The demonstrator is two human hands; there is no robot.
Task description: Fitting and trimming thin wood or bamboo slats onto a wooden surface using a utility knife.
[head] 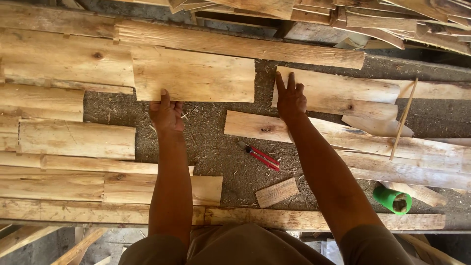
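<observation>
Left hand (167,114) grips the flat board (194,74) by its near edge; right hand (290,97), released, presses the neighbouring plank (338,93) flat. Red-handled pliers (259,155) lie below the board. Squaring advised.

Both bare arms are reaching forward, nearly straight, roughly parallel and well apart. Left hand (167,115) is curling, knuckles up, thumb pointing ahead, fingers tucking under. Right hand (290,98) is lying flatter, palm down, fingers stretching forward and slightly spread. Right forearm is angling inward from the lower right.
</observation>
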